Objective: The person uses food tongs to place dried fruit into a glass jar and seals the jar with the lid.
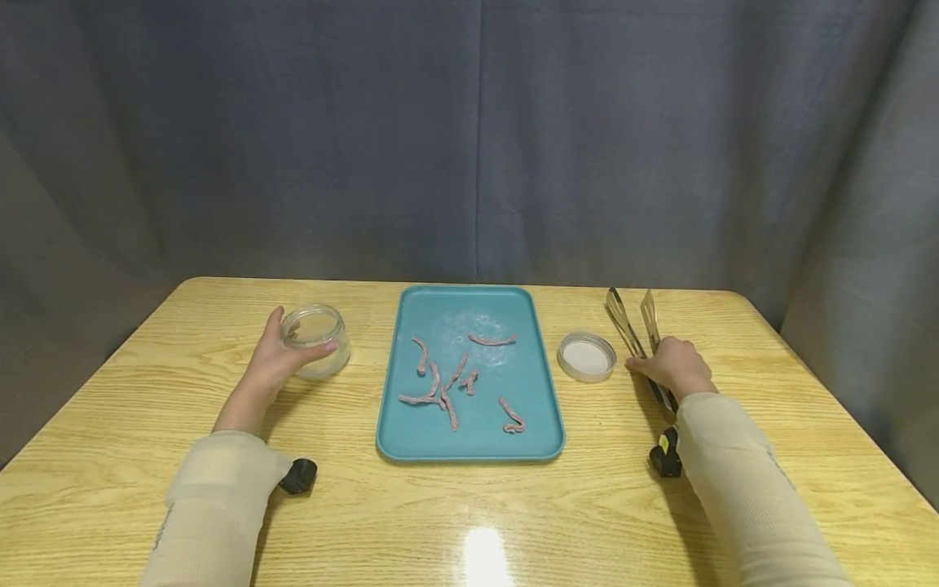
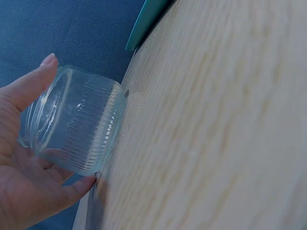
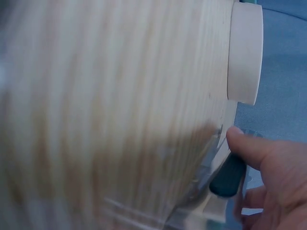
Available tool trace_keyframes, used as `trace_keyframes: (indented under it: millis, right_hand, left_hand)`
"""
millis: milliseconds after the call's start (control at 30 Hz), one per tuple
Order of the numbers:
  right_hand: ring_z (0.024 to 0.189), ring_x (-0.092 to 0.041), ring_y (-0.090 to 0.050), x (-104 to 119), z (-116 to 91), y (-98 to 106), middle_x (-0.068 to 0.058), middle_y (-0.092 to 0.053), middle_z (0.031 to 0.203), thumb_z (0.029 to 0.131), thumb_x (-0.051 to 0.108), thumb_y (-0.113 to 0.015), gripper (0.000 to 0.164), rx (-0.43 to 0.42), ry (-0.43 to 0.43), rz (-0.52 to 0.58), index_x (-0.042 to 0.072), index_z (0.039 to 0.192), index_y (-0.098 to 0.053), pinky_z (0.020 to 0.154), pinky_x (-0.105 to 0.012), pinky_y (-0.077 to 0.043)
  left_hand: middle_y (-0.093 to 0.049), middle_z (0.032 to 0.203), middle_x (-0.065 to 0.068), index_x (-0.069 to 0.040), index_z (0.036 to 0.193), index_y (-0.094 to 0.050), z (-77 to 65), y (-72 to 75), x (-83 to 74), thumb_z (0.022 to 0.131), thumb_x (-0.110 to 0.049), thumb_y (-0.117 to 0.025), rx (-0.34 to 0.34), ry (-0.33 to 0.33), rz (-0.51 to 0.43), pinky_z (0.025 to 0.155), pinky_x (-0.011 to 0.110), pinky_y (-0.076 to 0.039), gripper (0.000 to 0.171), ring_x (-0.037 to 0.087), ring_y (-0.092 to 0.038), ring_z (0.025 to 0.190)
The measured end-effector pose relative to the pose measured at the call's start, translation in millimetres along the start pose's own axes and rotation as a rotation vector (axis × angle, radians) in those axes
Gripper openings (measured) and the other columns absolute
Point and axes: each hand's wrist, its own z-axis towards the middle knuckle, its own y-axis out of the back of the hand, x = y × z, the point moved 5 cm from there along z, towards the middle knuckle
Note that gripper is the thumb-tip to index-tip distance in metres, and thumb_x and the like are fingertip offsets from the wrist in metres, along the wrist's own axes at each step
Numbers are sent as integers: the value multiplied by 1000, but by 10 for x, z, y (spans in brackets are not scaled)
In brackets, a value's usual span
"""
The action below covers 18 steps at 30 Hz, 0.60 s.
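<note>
Currently, a person's two hands are both gripping things over a pale wooden worktop. The left hand is curving widely round a clear glass jar, thumb on one side and fingers on the other. Smooth glass is probably calling for an even, gentle hold that is keeping the mouth uncovered. The right hand is closing thumb and fingers on metal tongs with dark handles; their far tips are standing apart. Holding both arms squarely should be keeping the tips aligned. Between the hands, pinkish strips are lying on a teal tray, and a round lid is resting right of it.
</note>
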Motion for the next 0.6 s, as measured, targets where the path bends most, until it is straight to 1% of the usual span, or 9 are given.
trace_keyframes:
  millis: [200,333,433,500,600]
  right_hand:
    - [59,-26,-48,-21,19,-13,-15,-50,68,81,28,-54,34,-5,-8,-11,-6,77,-53,48,-33,-39]
    - [60,-26,-46,-40,12,-2,-14,-47,67,80,19,-47,25,2,-24,5,-6,79,-51,48,-33,-37]
    - [60,-27,-45,-51,-2,7,-14,-47,67,78,15,-44,22,5,-33,10,-6,79,-50,48,-33,-37]
    - [61,-28,-46,-65,-10,11,-16,-47,68,76,13,-44,22,-2,-43,14,-7,80,-50,48,-34,-37]
    - [64,-31,-46,-98,-14,15,-19,-48,71,75,13,-44,23,-13,-62,25,-8,82,-51,51,-37,-38]
  left_hand:
    - [-8,139,22,-8,136,12,28,-1,47,68,-34,-73,19,-20,16,94,55,-17,112,43,-9,123]
    - [-14,139,17,-9,138,3,154,18,225,61,-43,-74,0,-21,22,94,52,-21,114,41,-15,122]
    - [-17,139,14,-10,138,-3,259,36,373,56,-49,-74,-20,-28,23,94,51,-22,116,39,-19,121]
    - [-18,138,14,-11,138,-4,268,38,391,57,-49,-74,-28,-34,17,94,51,-22,114,39,-20,121]
    - [-18,138,14,-11,138,-5,249,34,370,57,-48,-75,-32,-43,4,94,51,-22,113,39,-20,121]
